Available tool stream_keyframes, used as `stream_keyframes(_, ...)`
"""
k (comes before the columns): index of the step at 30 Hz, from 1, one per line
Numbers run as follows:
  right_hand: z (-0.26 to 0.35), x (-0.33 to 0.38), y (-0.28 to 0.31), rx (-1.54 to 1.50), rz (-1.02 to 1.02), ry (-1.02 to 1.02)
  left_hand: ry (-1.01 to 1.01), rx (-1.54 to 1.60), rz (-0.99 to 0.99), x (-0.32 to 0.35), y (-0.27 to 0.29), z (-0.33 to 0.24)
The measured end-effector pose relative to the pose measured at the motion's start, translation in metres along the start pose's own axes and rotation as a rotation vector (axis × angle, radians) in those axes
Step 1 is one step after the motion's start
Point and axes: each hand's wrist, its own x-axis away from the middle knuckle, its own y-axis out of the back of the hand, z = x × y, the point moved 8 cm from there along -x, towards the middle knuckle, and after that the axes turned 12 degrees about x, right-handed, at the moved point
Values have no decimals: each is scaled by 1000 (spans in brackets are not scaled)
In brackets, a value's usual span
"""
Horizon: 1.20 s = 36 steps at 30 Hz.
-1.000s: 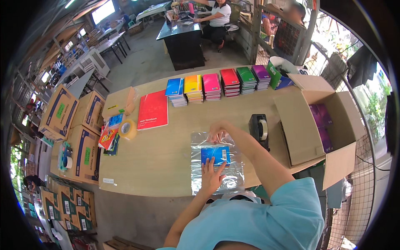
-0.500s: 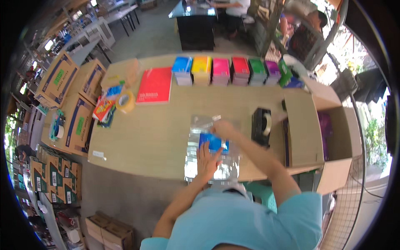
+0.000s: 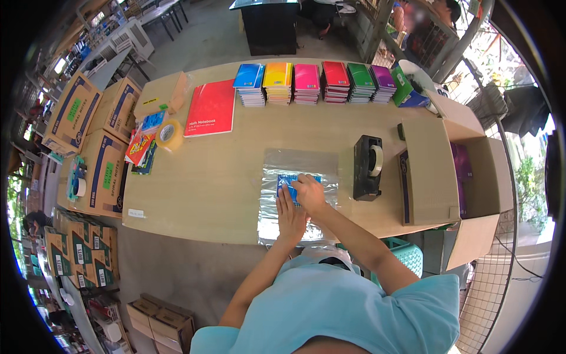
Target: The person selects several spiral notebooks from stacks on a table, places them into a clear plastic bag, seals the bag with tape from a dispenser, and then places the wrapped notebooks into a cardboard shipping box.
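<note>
A small blue notebook [image 3: 282,180] lies on a sheet or bag of clear plastic [image 3: 277,162] near the front edge of the table. My left hand [image 3: 290,221] rests palm down, its straight fingers reaching onto the notebook's lower left part. Above and to the right of it, my right hand [image 3: 310,193] bears on the notebook with its fingers curled closed. Whatever may be between those fingers is hidden. Both hands cover much of the notebook. A black tape dispenser [image 3: 367,168] with a roll of clear tape stands to the right of the plastic.
Stacks of coloured notebooks [image 3: 306,76] line the table's far edge, beside a large red notebook [image 3: 210,109]. A yellowish tape roll [image 3: 170,135] lies at left near cartons [image 3: 106,177]. An open cardboard box [image 3: 427,177] stands at right. People sit beyond the table.
My right hand has come down from the plastic's upper part onto the notebook, nearer my left hand. The left hand stays on the notebook. The whole view has shifted slightly.
</note>
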Motion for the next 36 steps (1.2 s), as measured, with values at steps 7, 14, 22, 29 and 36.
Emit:
stream_keyframes(7, 2, 0, -3, -6, 24, 4, 70, -181, 4, -9, -23, 14)
stream_keyframes(14, 7, -2, 4, -29, 67, -41, 96, -57, -26, -12, -30, 21)
stream_keyframes(22, 14, 5, 2, 15, 59, -48, 89, -64, -69, -15, -27, 17)
stream_keyframes(29, 19, 22, -3, 91, 110, 72, 68, -6, -180, -13, -20, 6)
stream_keyframes(36, 28, 37, 13, 165, 111, 77, -63, -237, 80, 29, 37, 32)
